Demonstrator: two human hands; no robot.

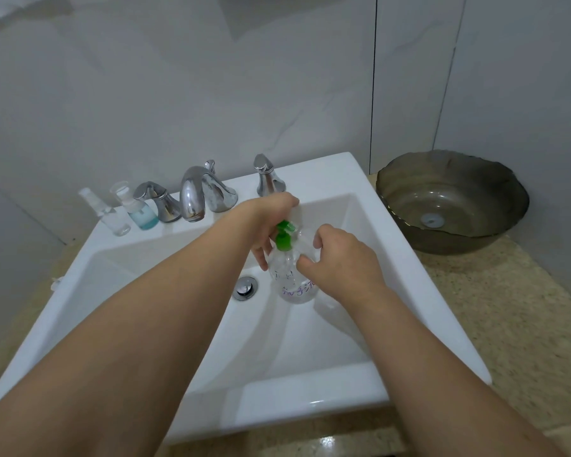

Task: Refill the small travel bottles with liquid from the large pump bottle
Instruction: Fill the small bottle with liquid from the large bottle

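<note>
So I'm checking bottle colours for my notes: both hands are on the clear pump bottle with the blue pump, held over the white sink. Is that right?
Not quite. In the head view the pump is green, not blue. The rest holds: the left hand and right hand are on the clear pump bottle over the white sink.

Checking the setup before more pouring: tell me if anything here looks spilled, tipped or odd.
No spill or damage shows. The pump bottle is held over the sink, left hand at its green pump, right hand gripping a clear container beside it. Two small bottles stand upright by the tap.
</note>
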